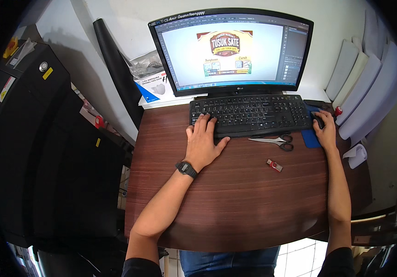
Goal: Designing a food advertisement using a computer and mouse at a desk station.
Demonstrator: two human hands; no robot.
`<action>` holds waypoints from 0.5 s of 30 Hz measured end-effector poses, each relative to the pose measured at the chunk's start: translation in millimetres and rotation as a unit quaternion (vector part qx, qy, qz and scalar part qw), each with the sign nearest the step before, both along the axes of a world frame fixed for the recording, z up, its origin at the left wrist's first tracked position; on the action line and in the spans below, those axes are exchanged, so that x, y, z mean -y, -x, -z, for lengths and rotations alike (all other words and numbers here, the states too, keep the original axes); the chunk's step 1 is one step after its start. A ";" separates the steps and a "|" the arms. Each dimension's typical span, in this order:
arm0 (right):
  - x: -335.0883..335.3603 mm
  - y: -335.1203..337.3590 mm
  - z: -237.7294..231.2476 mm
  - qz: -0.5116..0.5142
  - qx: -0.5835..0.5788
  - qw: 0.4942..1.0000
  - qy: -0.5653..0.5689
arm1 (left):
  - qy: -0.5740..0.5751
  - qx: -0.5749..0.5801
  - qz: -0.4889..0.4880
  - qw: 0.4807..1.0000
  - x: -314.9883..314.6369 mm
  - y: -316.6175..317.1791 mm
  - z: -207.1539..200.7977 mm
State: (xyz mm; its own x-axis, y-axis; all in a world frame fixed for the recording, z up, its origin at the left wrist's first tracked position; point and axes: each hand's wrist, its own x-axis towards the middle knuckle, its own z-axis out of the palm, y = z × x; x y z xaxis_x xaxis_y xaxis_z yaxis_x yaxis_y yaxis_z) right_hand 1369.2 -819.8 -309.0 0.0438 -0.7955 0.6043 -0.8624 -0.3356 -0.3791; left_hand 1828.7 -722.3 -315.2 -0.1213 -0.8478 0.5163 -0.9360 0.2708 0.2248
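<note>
My left hand [202, 144] lies over the left end of a black keyboard [258, 112], its fingertips on the keys and its thumb spread out to the right. A dark digital watch [187, 169] is on that wrist. At the keyboard's right end, my right hand [326, 133] is curled over a black mouse [318, 120] on a blue mouse pad [310, 139]. Just below the keyboard lie scissors [279, 141] with black handles. Nearer to me is a red and silver USB stick [275, 165]. Behind the keyboard, a monitor [180, 55] displays a banner design in an editing program.
Both forearms reach across a dark brown wooden desk [235, 198]. A face-mask box [156, 87] stands left of the monitor, beside a long black roll [115, 69]. Large white paper rolls [369, 87] lean at the right. A big black machine [55, 152] occupies the left side.
</note>
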 end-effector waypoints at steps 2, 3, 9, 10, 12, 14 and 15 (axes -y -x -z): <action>-0.3 -0.8 -0.7 -0.001 -0.001 1.000 -0.005 | 0.001 -0.001 0.000 1.000 -0.3 -0.3 0.2; -0.1 -0.9 -0.5 -0.001 -0.001 1.000 -0.005 | -0.001 -0.001 0.000 1.000 -0.2 -0.5 0.2; 2.5 1.6 1.0 -0.002 -0.006 1.000 0.001 | 0.000 -0.006 0.008 1.000 1.8 -1.2 0.8; 2.2 0.6 0.4 -0.002 -0.005 1.000 0.001 | -0.001 -0.008 0.009 1.000 2.0 -1.7 0.8; 2.0 -0.1 0.3 -0.001 -0.004 1.000 0.000 | 0.000 -0.006 0.008 1.000 2.0 -1.8 1.4; 2.1 0.1 0.3 0.000 -0.002 1.000 -0.002 | 0.001 -0.005 0.007 1.000 1.9 -1.3 1.4; 2.1 0.5 0.5 0.000 -0.002 1.000 -0.002 | -0.001 -0.005 0.007 1.000 1.8 -0.9 1.0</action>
